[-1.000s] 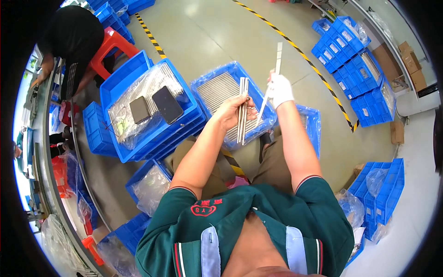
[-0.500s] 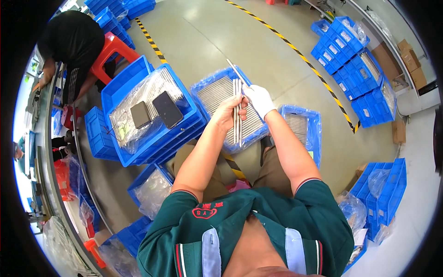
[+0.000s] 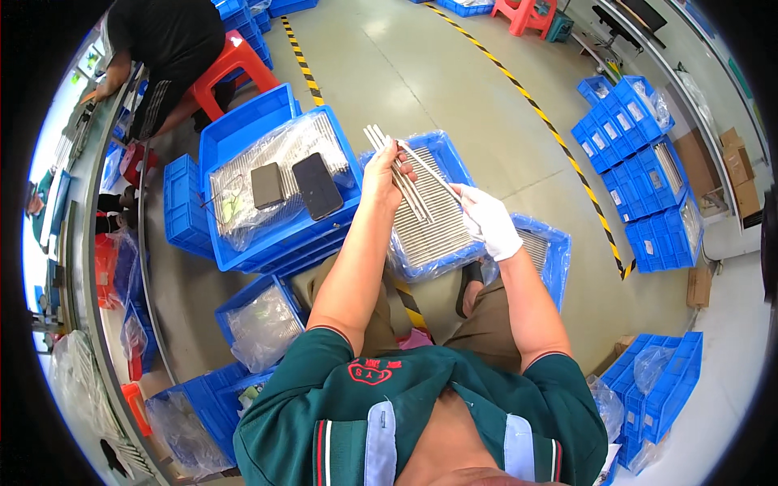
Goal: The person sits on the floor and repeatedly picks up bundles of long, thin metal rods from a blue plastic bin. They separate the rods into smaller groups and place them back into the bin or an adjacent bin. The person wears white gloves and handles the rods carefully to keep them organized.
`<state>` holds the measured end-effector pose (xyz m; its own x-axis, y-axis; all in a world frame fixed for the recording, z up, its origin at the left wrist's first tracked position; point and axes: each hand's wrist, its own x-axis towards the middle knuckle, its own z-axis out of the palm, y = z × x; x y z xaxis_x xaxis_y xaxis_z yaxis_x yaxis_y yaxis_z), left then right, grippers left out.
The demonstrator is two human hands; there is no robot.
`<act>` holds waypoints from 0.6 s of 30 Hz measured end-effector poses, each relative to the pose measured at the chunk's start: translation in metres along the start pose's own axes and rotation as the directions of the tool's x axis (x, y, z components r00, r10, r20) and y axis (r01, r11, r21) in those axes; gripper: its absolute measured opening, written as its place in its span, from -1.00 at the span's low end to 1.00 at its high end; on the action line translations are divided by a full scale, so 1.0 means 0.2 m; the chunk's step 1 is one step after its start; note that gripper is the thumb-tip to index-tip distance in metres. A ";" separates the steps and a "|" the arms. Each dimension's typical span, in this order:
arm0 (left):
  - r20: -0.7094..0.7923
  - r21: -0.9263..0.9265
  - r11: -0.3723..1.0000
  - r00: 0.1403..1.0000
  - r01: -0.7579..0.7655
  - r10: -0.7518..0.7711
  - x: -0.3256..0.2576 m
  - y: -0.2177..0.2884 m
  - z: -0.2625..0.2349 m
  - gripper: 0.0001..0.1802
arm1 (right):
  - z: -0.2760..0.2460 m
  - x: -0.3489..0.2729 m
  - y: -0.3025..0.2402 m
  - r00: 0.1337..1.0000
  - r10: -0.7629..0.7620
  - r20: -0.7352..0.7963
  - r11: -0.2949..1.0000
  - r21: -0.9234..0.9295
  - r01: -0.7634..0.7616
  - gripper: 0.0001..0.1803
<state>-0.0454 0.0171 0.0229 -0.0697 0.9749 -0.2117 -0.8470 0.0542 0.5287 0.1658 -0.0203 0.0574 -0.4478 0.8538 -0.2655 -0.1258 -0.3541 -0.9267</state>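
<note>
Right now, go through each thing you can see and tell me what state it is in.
Left hand: bare, shut on a bundle of metal rods.
Bundle of metal rods: held up, fanned at the top.
Right hand: white-gloved, shut on a single rod.
Single rod: tilted, crossing the bundle.
Middle crate: plastic-lined, filled with rods.
Left crate: covered with plastic, two dark phones lying on top.

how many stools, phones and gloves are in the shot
red plastic stools: 2, one behind the crates, one at the far end
dark phones on the bagged crate: 2
white gloves: 1, on the right hand
total: 5
</note>
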 end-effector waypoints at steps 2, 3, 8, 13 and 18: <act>0.040 -0.021 1.000 0.999 -0.004 0.005 0.00 0.00 0.00 -0.66 | 0.01 -0.01 0.01 1.000 -0.003 0.003 0.999 -0.032 0.003 -0.61; 0.050 -0.025 1.000 0.999 0.007 -0.006 -0.01 -0.01 0.00 -0.66 | 0.02 -0.01 0.02 1.000 -0.004 -0.008 0.998 -0.065 0.004 -0.61; 0.080 0.020 0.997 0.994 0.075 -0.077 -0.03 -0.08 0.02 -0.65 | 0.04 0.03 0.07 0.997 -0.051 -0.054 0.998 -0.028 0.050 -0.65; 0.126 0.061 0.986 0.979 0.153 -0.159 -0.08 -0.18 0.07 -0.66 | 0.08 0.10 0.17 0.905 -0.392 -0.167 0.859 -0.420 0.294 -0.65; 0.150 0.013 0.982 0.971 0.188 -0.188 -0.08 -0.18 0.05 -0.71 | 0.10 0.08 0.16 0.884 -0.442 -0.150 0.814 -0.481 0.325 -0.57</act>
<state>-0.0088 0.0022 0.0144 0.1703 0.9685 -0.1816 -0.8379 0.2393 0.4905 0.1375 -0.0247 0.0287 -0.2071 0.9689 0.1351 0.1775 0.1730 -0.9688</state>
